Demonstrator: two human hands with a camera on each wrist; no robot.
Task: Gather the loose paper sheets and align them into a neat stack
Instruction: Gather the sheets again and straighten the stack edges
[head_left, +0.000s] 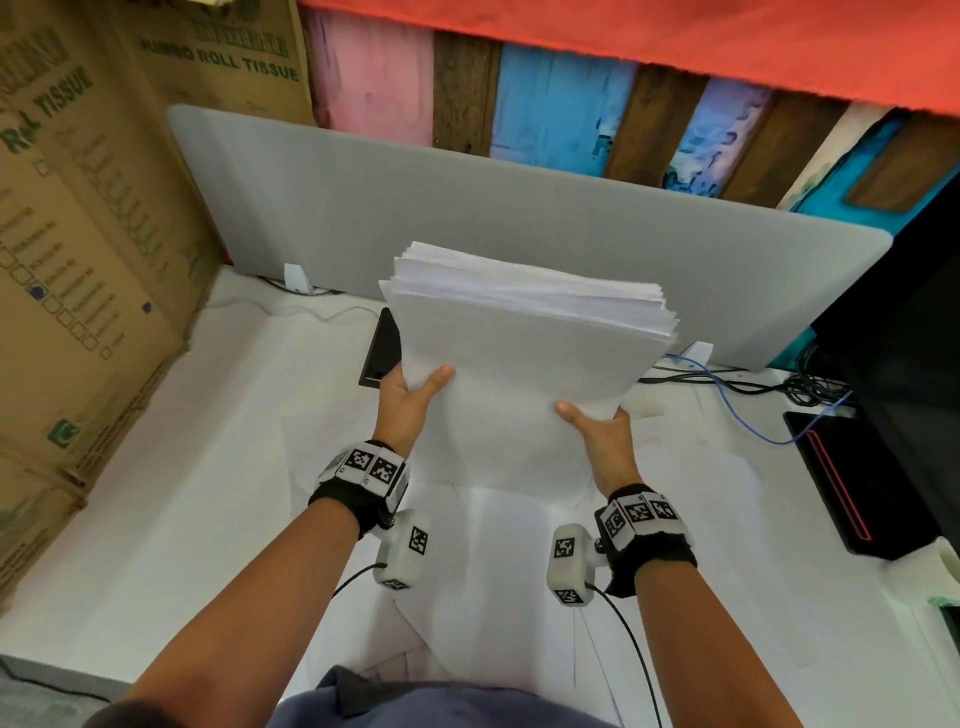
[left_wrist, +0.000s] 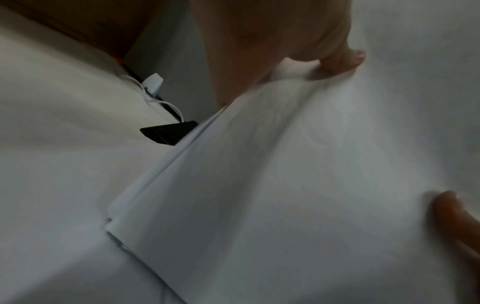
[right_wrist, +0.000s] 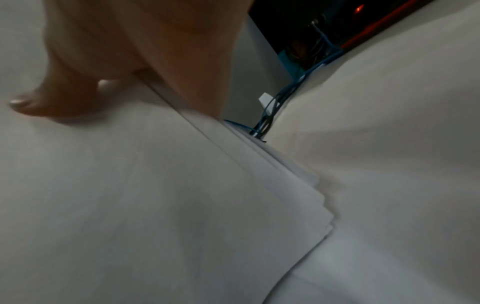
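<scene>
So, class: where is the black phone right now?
In the head view, the black phone lies on the desk, just left of the raised paper stack, before the grey divider.

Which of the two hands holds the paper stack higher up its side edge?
The left hand: its thumb sits farther up the paper stack than that of the right hand, which grips nearer the bottom.

fingers behind paper stack (head_left: 519, 374): hidden | phone (head_left: 383, 348): partly covered | wrist views: blurred
</scene>
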